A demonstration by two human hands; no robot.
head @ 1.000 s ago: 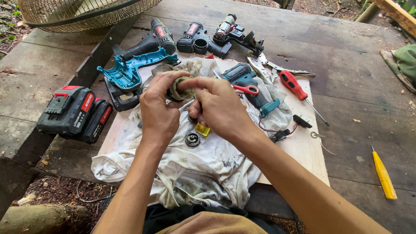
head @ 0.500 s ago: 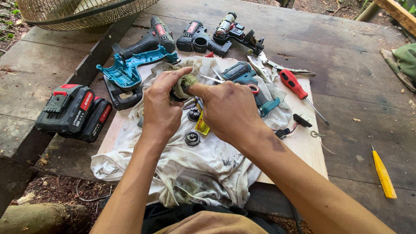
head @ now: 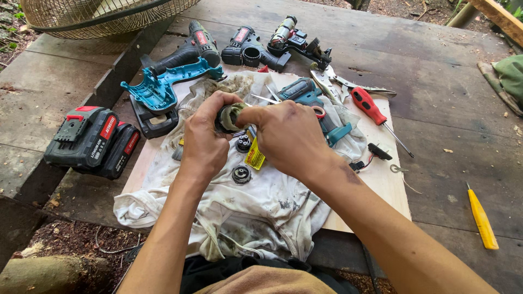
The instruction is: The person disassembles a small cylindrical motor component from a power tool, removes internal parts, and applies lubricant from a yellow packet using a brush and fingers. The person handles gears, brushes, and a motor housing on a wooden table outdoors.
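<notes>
Greasy rag (head: 233, 112) half hides a round part, both hands' fingers (head: 218, 103) clamped on it.

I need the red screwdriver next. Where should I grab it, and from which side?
Grip the red screwdriver by its thick handle, coming from above on the right. It lies flat on the board, thin shaft pointing right; pliers crowd the handle's far end.

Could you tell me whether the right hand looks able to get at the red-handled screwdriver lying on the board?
Probably yes: the red-handled screwdriver lies uncovered just beyond the right hand, nothing between them. That hand is busy on the round part, though.
</notes>
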